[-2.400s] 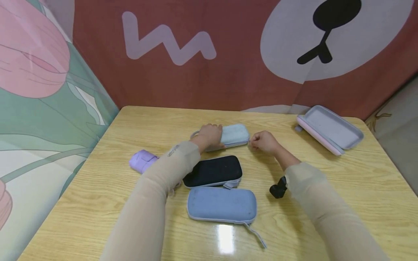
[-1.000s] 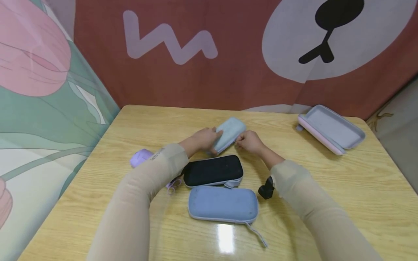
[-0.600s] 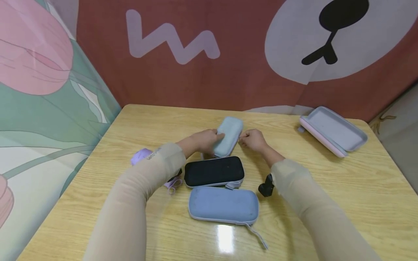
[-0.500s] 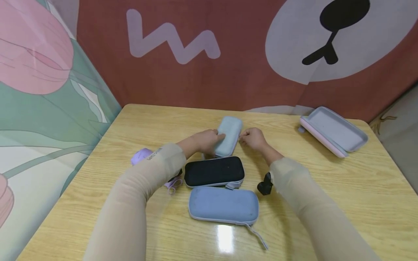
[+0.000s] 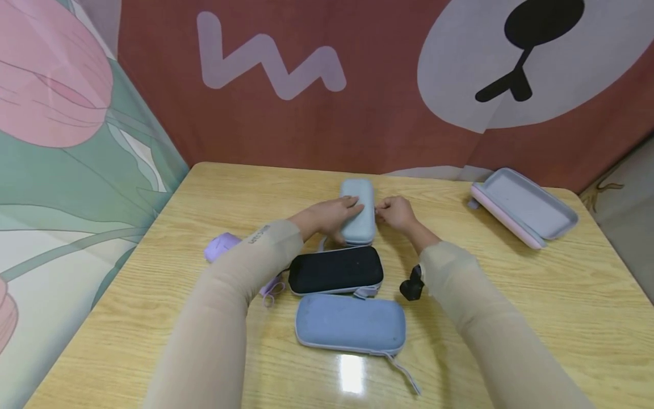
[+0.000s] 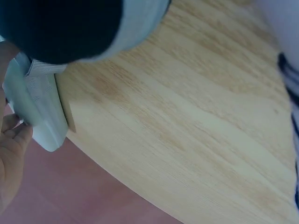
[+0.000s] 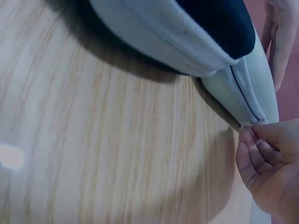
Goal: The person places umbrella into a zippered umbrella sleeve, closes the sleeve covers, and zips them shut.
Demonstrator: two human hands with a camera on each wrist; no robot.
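A: Location of the light blue case (image 5: 359, 230)?

B: It lay at the far middle of the table (image 5: 204, 196), long axis running near to far.

A: Hands?

B: The left hand (image 5: 329, 217) gripped the case from the left, fingers across the top, thumb toward the near end. The right hand (image 5: 397, 215) pinched the zip (image 7: 243, 95) on the right side; its pull was hidden by the fingertips.

A: Obstructions?

B: A black case (image 5: 335, 270) lay crosswise just beside the near end, crowding that side; whether they touched, I could not tell. In the right wrist view it hid part of the light blue one.

A: Other items?

B: Nearer, roughly parallel to the black one, was a blue case (image 5: 350, 322), its cord (image 5: 403, 374) trailing near right. To the left, a purple item (image 5: 221, 246) was partly hidden by the left sleeve (image 5: 255, 255). A pink-and-grey case (image 5: 531, 201) lay open at far right, well apart from both hands. A black device (image 5: 411, 284) showed beside the right cuff.
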